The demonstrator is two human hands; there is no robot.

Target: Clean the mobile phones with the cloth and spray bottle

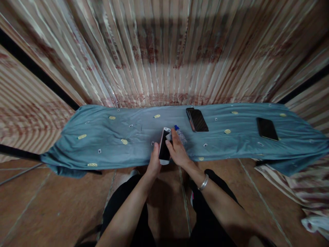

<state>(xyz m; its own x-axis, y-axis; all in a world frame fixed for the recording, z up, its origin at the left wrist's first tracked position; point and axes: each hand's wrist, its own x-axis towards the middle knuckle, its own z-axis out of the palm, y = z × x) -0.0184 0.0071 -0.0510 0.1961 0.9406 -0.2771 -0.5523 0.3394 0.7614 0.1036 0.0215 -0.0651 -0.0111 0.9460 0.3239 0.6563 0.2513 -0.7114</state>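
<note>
A smartphone (163, 151) with a dark screen and white ends is tilted in front of me, just over the near part of the cloth-covered bench. My left hand (154, 161) is closed round its left edge. My right hand (179, 152) presses a small whitish wipe (168, 136) against the upper right of the screen, its fingers bent together. Past the right fingers lies a clear bottle with a blue cap (177, 127), partly hidden by that hand. To the right lie two stacked dark phones (199, 120), the top one slightly askew.
A dark phone or small tablet (267, 129) lies farther right on the blue-green patterned cloth (138, 130). Striped curtains (164, 61) hang right behind the bench. Black frame bars (41, 73) slant at both sides. A white plastic bag (317, 224) is on the tiled floor.
</note>
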